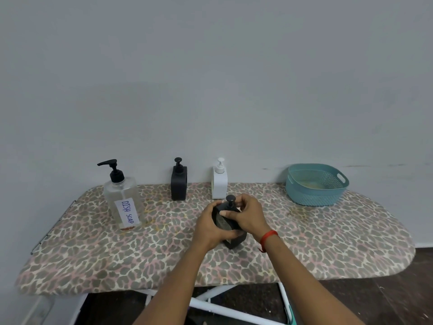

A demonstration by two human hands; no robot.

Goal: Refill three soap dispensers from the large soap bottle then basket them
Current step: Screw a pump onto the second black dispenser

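A black soap dispenser (pixel 226 225) stands at the middle of the leopard-print board (pixel 93 254). My left hand (pixel 212 227) grips its body from the left. My right hand (pixel 248 215) holds it at the neck, fingers curled round the base of its black pump. Against the wall stand a second black dispenser (pixel 179 184) and a white dispenser (pixel 219 182), both with pumps on. The large clear bottle (pixel 123 198) labelled DISH SOAP, with a black pump, stands at the left. A teal basket (pixel 316 185) sits at the back right.
The board's front edge runs close to me, with white metal legs (pixel 210 306) and dark floor below. A grey wall rises right behind the board. A red thread band circles my right wrist (pixel 267 239).
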